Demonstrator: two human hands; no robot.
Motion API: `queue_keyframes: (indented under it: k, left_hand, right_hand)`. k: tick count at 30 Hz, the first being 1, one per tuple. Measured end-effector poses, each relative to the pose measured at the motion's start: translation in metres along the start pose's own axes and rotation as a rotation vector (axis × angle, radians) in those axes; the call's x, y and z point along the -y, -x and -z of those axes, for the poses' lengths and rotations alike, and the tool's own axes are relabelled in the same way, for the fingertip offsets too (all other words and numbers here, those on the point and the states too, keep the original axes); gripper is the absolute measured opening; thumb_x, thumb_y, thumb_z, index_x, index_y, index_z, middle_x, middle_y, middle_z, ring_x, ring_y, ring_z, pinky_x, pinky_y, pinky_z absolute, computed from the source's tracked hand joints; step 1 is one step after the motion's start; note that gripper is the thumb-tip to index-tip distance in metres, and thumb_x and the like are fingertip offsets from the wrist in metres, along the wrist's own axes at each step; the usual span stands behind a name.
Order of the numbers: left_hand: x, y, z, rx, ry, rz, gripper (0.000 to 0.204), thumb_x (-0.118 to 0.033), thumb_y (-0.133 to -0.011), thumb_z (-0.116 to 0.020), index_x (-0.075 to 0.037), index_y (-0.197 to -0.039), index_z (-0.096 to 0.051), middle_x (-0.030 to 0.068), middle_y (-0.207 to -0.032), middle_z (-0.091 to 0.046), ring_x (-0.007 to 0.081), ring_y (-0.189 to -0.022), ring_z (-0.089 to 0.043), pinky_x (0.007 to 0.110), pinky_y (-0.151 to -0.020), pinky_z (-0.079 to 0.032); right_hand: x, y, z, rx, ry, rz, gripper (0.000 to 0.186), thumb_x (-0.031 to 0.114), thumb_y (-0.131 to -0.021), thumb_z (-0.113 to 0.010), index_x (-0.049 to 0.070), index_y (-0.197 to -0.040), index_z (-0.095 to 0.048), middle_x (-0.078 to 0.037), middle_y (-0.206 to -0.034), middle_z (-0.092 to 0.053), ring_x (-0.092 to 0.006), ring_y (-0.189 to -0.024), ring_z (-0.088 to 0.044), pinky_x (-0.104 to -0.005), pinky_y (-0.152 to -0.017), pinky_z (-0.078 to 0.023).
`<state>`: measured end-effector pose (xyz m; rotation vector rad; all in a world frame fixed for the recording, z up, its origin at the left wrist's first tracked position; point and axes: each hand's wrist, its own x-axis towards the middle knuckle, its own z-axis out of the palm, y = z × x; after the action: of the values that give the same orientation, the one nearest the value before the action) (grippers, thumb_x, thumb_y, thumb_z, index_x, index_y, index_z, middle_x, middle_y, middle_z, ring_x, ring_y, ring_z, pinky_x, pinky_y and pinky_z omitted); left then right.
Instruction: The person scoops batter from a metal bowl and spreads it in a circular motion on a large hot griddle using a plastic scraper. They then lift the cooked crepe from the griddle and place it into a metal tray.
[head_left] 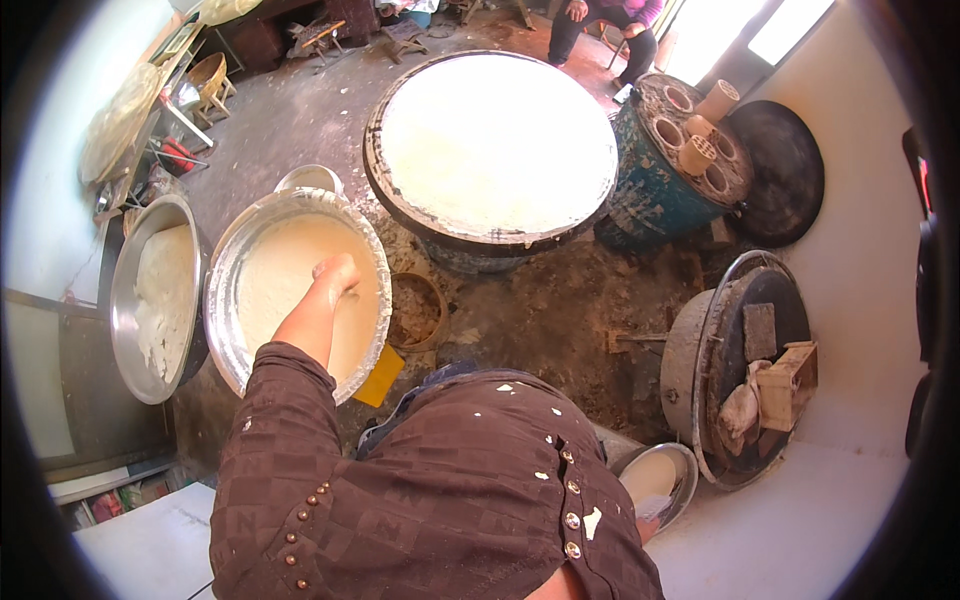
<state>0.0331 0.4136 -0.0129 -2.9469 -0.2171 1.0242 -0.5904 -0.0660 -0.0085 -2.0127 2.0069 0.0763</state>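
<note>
My left hand (pixel 337 272) reaches down into pale, creamy batter (pixel 290 255) in a large metal basin (pixel 380 245). Its fingers are sunk in the batter or turned away, so their shape is hidden. At the lower right, beside my body, only a small part of my right hand (pixel 648 526) shows, at the edge of a smaller metal bowl (pixel 688 478). That bowl holds similar batter (pixel 650 476) with a whitish patch near the hand. My torso covers the right fingers, and whether they grip the rim cannot be made out.
A big round griddle (pixel 490 150), glaring white on top, stands ahead. Right of it is a blue drum stove (pixel 650 170) with clay-coloured cylinders. Another basin (pixel 165 300) sits left; a round sieve-like tray (pixel 415 312) lies on the floor. A person (pixel 605 25) sits far back.
</note>
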Motion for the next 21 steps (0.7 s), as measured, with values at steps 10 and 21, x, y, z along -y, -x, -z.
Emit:
queue_keyframes:
  k: [10,21]
  left_hand:
    - [0.017,0.000,-0.022,-0.101,-0.023,-0.093,0.027,-0.023,-0.070,-0.054,-0.011,-0.092,-0.065,0.0129,-0.093,-0.063,0.0279,-0.087,-0.061,0.038,-0.076,-0.047]
    - [0.047,0.038,-0.012,-0.054,0.262,-0.099,0.025,-0.028,-0.070,-0.054,-0.012,-0.084,-0.066,0.0134,-0.082,-0.064,0.0298,-0.079,-0.061,0.039,-0.070,-0.046]
  right_hand:
    - [0.073,0.011,-0.038,0.187,0.038,0.201,0.047,0.012,-0.072,-0.044,-0.008,-0.114,-0.047,-0.028,-0.110,-0.052,-0.0397,-0.105,-0.049,-0.0395,-0.091,-0.038]
    - [0.001,-0.057,0.005,-0.073,-0.013,0.035,0.040,0.018,-0.076,-0.047,-0.004,-0.110,-0.048,-0.019,-0.103,-0.054,-0.0326,-0.095,-0.051,-0.0370,-0.082,-0.041]
